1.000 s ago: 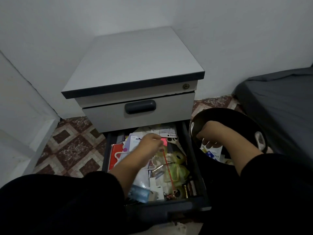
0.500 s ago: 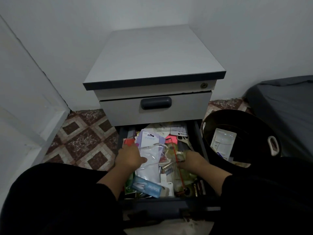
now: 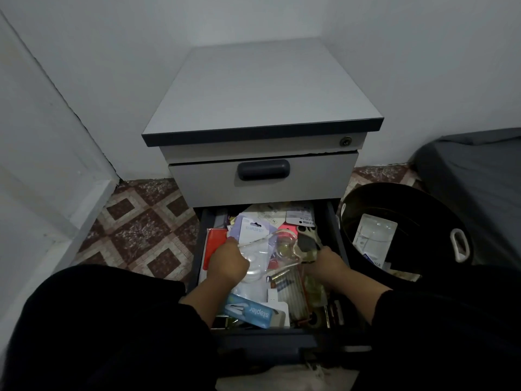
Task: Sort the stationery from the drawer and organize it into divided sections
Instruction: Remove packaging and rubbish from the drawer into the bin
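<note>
A patterned brown-and-cream tiled floor [image 3: 141, 230] fills the left side, running up to a white wall. Next stands a grey drawer cabinet [image 3: 262, 91], its upper drawer closed and its bottom drawer [image 3: 337, 235] pulled open, crammed with loose stationery. In the drawer's left part lies a red flat item [image 3: 215, 244], and just beside it the left hand [image 3: 228, 263] reaches in; its fingers are curled round a clear blister pack labelled "stapler set" [image 3: 255, 235], gripping its left edge. Nearer the person, a blue stapler box [image 3: 251, 311] lies tilted at the drawer's front. Toward the middle sit a clear bag [image 3: 286, 249] and a pack of batteries [image 3: 290, 292]. The right hand [image 3: 328, 266] is down in the drawer's right part, its fingers bent into the clutter near a dark item, though what they grip, if anything, cannot be told. Right of the drawer stands a black round bin [image 3: 423, 204] with a white handle, holding a clear plastic package [image 3: 375, 235]. A dark bed [image 3: 479, 176] lies at the far right.
</note>
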Motion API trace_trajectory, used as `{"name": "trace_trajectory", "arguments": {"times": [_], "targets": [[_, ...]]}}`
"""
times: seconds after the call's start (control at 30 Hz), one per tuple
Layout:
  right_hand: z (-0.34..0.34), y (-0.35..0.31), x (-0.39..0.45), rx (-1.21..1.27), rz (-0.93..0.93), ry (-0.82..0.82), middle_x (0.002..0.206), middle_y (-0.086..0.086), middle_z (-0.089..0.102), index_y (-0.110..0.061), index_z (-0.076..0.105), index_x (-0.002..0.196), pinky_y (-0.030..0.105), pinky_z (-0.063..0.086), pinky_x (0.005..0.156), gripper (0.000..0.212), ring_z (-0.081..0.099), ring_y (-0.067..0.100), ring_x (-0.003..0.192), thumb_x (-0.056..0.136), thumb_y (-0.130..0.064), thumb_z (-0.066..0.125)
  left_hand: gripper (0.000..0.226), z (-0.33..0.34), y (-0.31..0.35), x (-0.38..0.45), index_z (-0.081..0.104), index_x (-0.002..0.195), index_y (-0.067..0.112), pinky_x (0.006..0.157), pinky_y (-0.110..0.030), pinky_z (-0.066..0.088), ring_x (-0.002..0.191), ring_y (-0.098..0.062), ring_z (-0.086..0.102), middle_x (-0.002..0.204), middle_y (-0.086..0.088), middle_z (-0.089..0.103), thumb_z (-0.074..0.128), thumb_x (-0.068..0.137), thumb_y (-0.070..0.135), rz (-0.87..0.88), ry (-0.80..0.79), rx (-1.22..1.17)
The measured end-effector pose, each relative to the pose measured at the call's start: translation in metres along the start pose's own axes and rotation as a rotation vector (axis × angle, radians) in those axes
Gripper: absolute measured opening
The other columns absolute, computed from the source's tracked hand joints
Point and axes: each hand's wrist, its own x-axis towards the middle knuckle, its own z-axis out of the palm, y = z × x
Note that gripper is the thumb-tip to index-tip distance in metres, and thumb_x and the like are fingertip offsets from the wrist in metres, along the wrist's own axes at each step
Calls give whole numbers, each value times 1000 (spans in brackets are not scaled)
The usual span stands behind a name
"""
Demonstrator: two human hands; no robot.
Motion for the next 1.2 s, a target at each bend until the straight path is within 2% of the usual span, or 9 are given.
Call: {"name": "trace_trajectory", "arguments": {"times": [0.17,0.3,0.37,0.5,0.67,0.83,1.0,1.07,1.2], "targets": [[10,2,-7,48,-3,-43,135,14,45,-3,15,140,28,43,81,98,49,28,122,73,-29,82,73,1,-3,1,34,143,12,97,-34,45,119,-29,54,136,-11,51,72,81,16,-45,-34,-30],[16,2,-5,59,-72,-35,102,4,53,-2,20,130,26,40,73,77,54,20,97,78,-12,77,82,3,0,1,27,146,8,97,-32,45,120,-30,54,135,-13,52,74,79,12,-69,-53,-80],[14,1,-3,75,-92,-6,107,8,56,-3,23,127,29,42,75,67,52,20,93,83,-16,72,82,3,1,1,25,147,7,96,-31,44,120,-30,53,135,-14,52,73,80,11,-86,-54,-112],[8,1,3,60,-54,24,126,18,52,-5,25,131,37,47,83,62,55,32,111,87,-20,66,79,3,1,3,31,144,7,96,-37,48,117,-31,54,133,-15,51,74,77,7,-138,-23,-271],[5,0,11,159,18,20,122,19,54,-2,31,134,35,51,76,69,58,33,107,81,-14,73,80,7,1,2,33,142,4,92,-34,47,115,-32,55,130,-17,53,75,74,-5,-210,-26,-590],[4,1,14,331,37,53,97,24,67,5,62,103,47,58,74,38,68,37,85,73,-11,78,82,11,3,-1,33,141,4,95,-42,49,111,-33,56,125,-16,55,76,72,-5,-207,-18,-653],[3,0,20,408,26,84,97,19,66,-1,61,106,45,58,77,38,66,33,87,74,-14,76,82,13,7,-3,31,140,6,86,-33,47,103,-25,55,120,-11,56,75,73,-8,-201,-44,-737],[4,2,24,412,18,80,98,17,65,-2,60,107,45,58,77,41,65,32,87,72,-15,77,70,15,8,-4,38,132,8,80,-31,45,94,-22,56,111,-6,57,75,74,-6,-191,-61,-754],[4,1,23,441,-5,89,98,18,66,-2,59,104,42,58,74,38,65,32,86,72,-13,75,53,19,13,-6,46,114,8,77,-33,51,91,-24,60,110,-14,60,76,72,-6,-164,-51,-764]]}}
